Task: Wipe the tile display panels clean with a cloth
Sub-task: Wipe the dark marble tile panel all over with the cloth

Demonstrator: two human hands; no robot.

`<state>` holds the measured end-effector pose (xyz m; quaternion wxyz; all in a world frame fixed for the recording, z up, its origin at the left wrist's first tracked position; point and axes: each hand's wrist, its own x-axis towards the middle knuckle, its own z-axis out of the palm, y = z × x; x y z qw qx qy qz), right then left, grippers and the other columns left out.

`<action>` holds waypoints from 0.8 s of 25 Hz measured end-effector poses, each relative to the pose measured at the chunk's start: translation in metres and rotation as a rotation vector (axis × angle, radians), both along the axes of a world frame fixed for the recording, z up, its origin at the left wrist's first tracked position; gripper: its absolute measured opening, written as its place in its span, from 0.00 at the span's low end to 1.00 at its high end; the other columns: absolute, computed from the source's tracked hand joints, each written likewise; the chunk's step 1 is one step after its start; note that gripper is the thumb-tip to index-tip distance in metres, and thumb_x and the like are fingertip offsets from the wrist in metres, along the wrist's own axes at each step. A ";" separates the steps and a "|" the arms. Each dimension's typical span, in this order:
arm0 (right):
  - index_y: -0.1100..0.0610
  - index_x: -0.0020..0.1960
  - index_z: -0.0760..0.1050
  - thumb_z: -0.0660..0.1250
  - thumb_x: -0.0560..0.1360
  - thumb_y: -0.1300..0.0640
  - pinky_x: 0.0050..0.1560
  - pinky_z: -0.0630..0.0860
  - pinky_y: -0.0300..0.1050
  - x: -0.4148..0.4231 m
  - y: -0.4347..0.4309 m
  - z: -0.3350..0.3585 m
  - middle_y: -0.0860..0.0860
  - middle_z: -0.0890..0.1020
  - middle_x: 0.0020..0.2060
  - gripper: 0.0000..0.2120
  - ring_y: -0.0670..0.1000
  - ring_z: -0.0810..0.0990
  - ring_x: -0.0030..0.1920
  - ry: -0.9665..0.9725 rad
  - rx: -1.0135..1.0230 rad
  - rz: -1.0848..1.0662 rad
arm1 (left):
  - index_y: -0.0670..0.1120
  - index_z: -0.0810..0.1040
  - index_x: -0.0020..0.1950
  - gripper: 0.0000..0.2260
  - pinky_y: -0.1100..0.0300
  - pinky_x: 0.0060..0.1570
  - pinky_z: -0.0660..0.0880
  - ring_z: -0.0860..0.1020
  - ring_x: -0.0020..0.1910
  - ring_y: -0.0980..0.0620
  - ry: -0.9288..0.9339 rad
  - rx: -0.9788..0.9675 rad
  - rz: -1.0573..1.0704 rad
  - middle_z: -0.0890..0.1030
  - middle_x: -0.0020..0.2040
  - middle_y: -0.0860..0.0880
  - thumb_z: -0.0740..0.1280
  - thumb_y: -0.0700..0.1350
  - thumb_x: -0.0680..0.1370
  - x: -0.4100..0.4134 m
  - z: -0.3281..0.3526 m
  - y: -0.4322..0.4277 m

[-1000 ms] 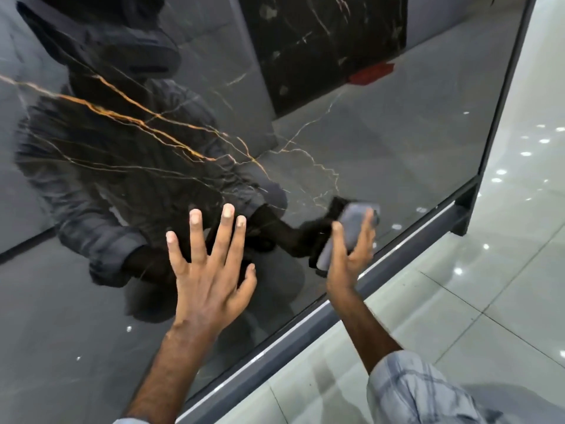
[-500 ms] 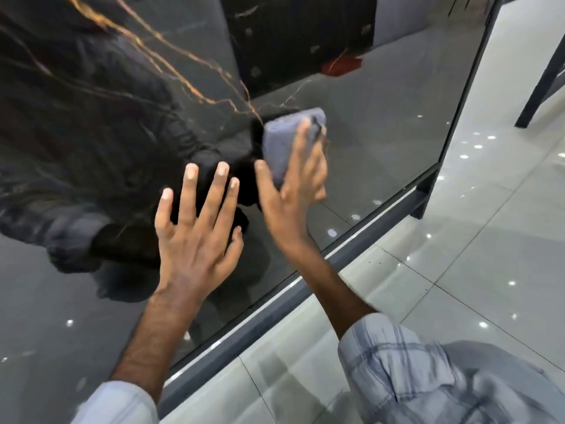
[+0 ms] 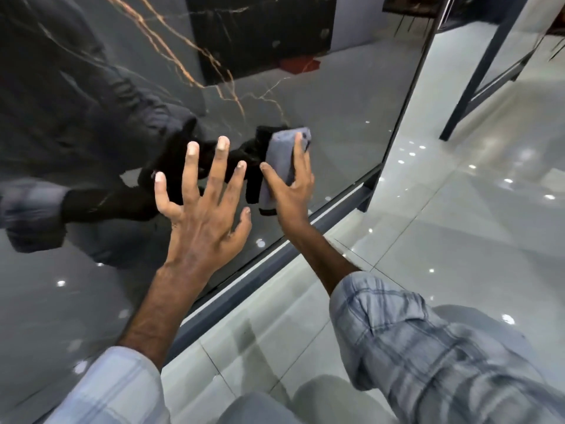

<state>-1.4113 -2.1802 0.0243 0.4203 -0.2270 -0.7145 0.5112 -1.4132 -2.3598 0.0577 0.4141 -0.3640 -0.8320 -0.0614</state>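
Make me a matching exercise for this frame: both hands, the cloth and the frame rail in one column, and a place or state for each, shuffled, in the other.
Things:
1. left hand
2. right hand
3. folded grey cloth
4. grey metal frame rail

Places or states:
A. runs along the panel's lower edge
B. fingers spread, holds nothing
C. pressed against the dark glossy veined tile panel
D. grips the cloth

Pairs: 1-B, 2-D, 3-C, 4-A
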 end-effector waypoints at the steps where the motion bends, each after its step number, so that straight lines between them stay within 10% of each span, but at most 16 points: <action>1: 0.31 0.79 0.59 0.75 0.71 0.38 0.76 0.68 0.61 0.002 0.009 -0.009 0.48 0.66 0.80 0.42 0.53 0.69 0.76 0.006 -0.181 0.025 | 0.49 0.64 0.82 0.30 0.26 0.71 0.53 0.47 0.84 0.38 -0.010 -0.003 -0.011 0.48 0.86 0.45 0.63 0.55 0.81 0.003 0.002 0.009; 6: 0.51 0.78 0.68 0.74 0.76 0.66 0.56 0.82 0.45 0.016 0.050 -0.060 0.47 0.82 0.58 0.34 0.48 0.85 0.53 0.089 -0.878 0.155 | 0.49 0.64 0.82 0.31 0.32 0.72 0.51 0.48 0.83 0.38 0.085 -0.102 0.012 0.49 0.86 0.44 0.64 0.55 0.79 -0.002 0.010 0.048; 13: 0.59 0.69 0.74 0.69 0.80 0.60 0.45 0.78 0.38 0.007 0.069 -0.026 0.56 0.81 0.58 0.18 0.56 0.80 0.58 0.126 -1.325 0.012 | 0.50 0.61 0.84 0.34 0.33 0.74 0.48 0.45 0.84 0.40 0.102 -0.132 0.183 0.48 0.86 0.44 0.63 0.57 0.79 -0.013 0.055 0.084; 16: 0.45 0.82 0.63 0.74 0.77 0.57 0.73 0.70 0.50 0.004 0.069 0.014 0.52 0.68 0.78 0.37 0.55 0.71 0.75 0.174 -0.971 0.059 | 0.51 0.56 0.86 0.38 0.36 0.77 0.38 0.39 0.84 0.42 0.140 -0.158 0.295 0.47 0.86 0.46 0.66 0.57 0.78 -0.029 0.033 0.085; 20: 0.45 0.79 0.67 0.72 0.73 0.52 0.75 0.60 0.58 -0.006 0.083 0.042 0.55 0.64 0.80 0.34 0.60 0.65 0.77 0.264 0.267 0.083 | 0.51 0.57 0.85 0.36 0.39 0.79 0.37 0.42 0.85 0.41 0.297 -0.114 0.345 0.47 0.86 0.48 0.63 0.60 0.79 -0.046 0.009 0.089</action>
